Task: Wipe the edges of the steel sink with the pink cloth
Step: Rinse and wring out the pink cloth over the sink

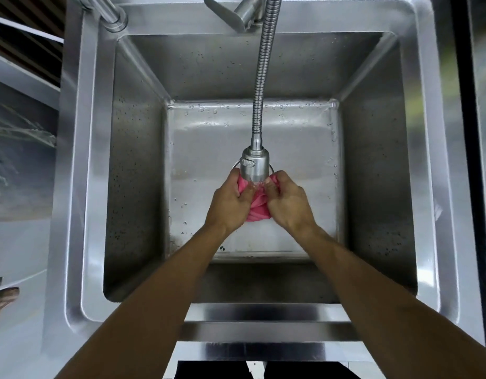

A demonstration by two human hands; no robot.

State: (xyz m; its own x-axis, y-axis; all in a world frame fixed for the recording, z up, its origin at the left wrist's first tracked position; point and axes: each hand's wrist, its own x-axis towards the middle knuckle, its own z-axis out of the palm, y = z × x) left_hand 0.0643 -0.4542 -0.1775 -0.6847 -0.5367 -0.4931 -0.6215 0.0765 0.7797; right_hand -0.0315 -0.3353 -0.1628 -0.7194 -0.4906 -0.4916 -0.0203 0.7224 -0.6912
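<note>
The pink cloth (pixel 257 205) is bunched between the left hand (pixel 231 203) and the right hand (pixel 287 202), the fingers of both clamped on it, directly beneath the spray head (pixel 254 164) over the middle of the basin. Judged from this, the cloth is being wetted or rinsed; the edges of the steel sink (pixel 86 187) are not yet being wiped. Next, the cloth would need to be wrung and carried to a rim.

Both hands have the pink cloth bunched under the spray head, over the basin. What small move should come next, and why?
Probably wring it, then carry it to the rim: the pink cloth sits bunched between left hand and right hand under the spray head, no edge touched.
</note>
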